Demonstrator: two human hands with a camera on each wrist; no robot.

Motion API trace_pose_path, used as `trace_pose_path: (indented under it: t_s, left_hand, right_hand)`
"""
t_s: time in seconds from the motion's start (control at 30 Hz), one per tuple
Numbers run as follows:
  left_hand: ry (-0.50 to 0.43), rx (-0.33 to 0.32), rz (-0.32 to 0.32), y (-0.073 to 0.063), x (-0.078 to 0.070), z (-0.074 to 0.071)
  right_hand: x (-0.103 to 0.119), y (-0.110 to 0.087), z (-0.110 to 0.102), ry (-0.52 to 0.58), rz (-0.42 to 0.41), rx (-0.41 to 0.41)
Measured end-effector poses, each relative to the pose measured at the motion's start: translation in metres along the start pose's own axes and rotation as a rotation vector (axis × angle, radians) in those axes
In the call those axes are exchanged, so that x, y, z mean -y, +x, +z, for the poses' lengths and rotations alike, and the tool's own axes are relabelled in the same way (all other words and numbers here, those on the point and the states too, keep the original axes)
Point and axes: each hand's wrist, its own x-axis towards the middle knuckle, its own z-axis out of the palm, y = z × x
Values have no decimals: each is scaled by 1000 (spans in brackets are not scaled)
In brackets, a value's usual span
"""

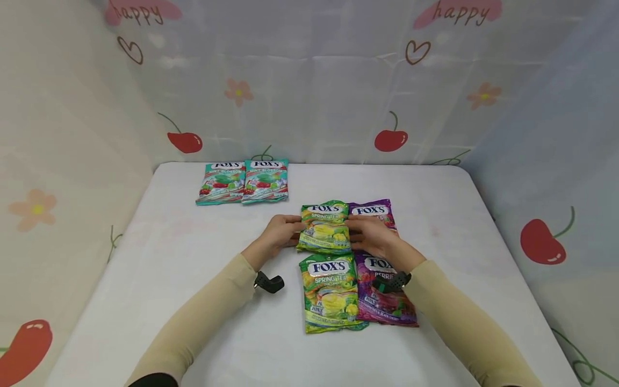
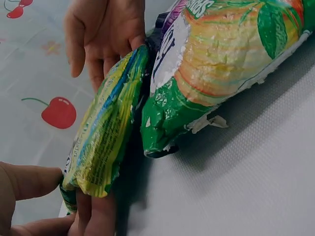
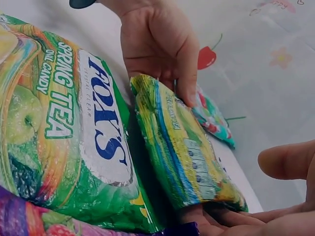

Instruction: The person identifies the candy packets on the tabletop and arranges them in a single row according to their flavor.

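My left hand (image 1: pixel 281 231) pinches the left edge of a yellow-green FOX'S Spring Tea candy bag (image 1: pixel 325 230), thumb on top and fingers beneath. At that bag's right edge is my right hand (image 1: pixel 374 236); the right wrist view shows its fingers under the edge and its thumb (image 3: pixel 283 162) raised off the wrapper. A second Spring Tea bag (image 1: pixel 331 293) lies just in front, nearer me. Beside these are two purple FOX'S berries bags, the near one (image 1: pixel 384 306) partly under my right wrist and the far one (image 1: pixel 377 209) partly hidden by the right hand.
Two teal FOX'S Mint Blossom bags, left (image 1: pixel 221 184) and right (image 1: pixel 266 181), lie side by side at the back left of the white table (image 1: pixel 203 242). A printed curtain (image 1: pixel 309 97) with cherries and flowers encloses the back and sides.
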Motion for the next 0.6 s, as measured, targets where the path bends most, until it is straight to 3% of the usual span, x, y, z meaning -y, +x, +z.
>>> trace_pose_path:
  t_s: [0.23,0.47,0.6]
  left_hand:
    - [-108,64,-10,-2,-1,3]
    - [-258,74,-22,-3,-3,4]
    - [-313,85,-18,-1,-7,7]
  right_hand:
    - [-1,3,1,-1,28,12]
    - [0,3,5,41,-20,32]
    - [1,5,8,99,-33,-12]
